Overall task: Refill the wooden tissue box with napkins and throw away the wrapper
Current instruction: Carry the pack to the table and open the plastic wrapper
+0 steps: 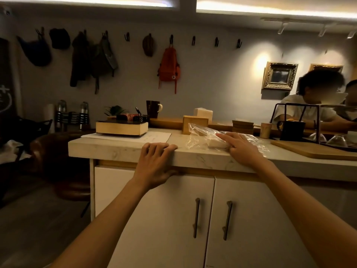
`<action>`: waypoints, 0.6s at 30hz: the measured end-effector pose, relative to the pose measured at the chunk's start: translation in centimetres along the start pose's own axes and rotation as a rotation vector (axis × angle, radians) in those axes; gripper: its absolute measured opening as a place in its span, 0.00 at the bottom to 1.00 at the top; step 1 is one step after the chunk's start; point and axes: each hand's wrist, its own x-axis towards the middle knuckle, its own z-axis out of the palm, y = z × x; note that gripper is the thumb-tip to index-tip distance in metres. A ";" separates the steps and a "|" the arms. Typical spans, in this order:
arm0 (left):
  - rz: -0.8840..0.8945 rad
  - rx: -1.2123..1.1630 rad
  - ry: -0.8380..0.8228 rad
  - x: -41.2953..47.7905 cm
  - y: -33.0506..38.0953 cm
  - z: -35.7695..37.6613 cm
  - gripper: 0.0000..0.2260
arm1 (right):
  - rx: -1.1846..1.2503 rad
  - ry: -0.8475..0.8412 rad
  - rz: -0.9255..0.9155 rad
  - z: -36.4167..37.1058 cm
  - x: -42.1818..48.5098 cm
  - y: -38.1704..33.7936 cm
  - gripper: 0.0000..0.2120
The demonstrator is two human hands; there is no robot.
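Observation:
A clear plastic wrapper (201,135) with a white stack of napkins (216,143) inside lies on the pale marble counter (123,148). Just behind it stands the wooden tissue box (190,122), upright. My right hand (240,147) rests flat on top of the wrapper, fingers stretched out over the napkins. My left hand (154,163) hooks its fingers over the counter's front edge, left of the wrapper, thumb under the ledge. A second wooden holder with white napkins (203,113) sits farther back.
A thick book (121,127) lies on paper at the counter's left, with a dark mug (153,108) behind. A wooden board (316,150) and black wire rack (295,120) are at right. Two seated people (316,101) are beyond. White cabinet doors (197,219) are below.

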 end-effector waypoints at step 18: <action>-0.306 -0.332 -1.279 8.3 0.6 -11.5 0.39 | -0.128 -0.653 0.100 -8.5 1.6 -4.3 0.33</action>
